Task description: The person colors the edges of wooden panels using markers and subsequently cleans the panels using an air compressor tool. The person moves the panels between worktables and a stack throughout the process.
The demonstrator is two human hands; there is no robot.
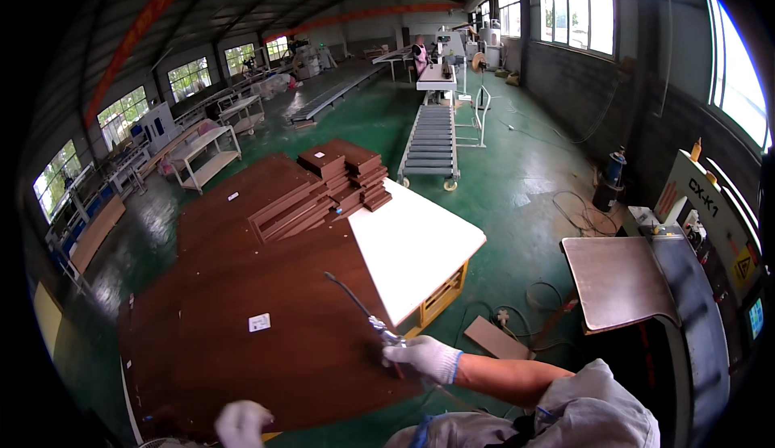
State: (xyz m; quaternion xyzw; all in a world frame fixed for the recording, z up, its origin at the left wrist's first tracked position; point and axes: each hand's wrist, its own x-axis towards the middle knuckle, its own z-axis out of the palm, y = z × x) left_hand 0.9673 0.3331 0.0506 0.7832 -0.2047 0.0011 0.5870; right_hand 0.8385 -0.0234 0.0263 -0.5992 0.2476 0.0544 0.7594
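My right hand (425, 359), in a white knit glove, is wrapped round an air blow gun (386, 335). Its long dark nozzle points up and to the left over a large brown panel (218, 286). A hose seems to trail below that hand. My left hand (242, 424), also gloved, is low in the picture by the panel's near edge; its fingers are too blurred to read. A small white label (259, 322) lies on the panel. Toward the far side, brown boards and strips (303, 210) are piled on it, with a thicker brown stack (339, 157) behind them.
A white board (416, 246) on a yellow frame (444, 295) adjoins the panel at right. Further right is a machine (694, 286) with a brown worktop (617, 278). Cables and a loose board (499, 337) lie on the green floor. A roller conveyor (432, 141) and a person (420, 56) are beyond.
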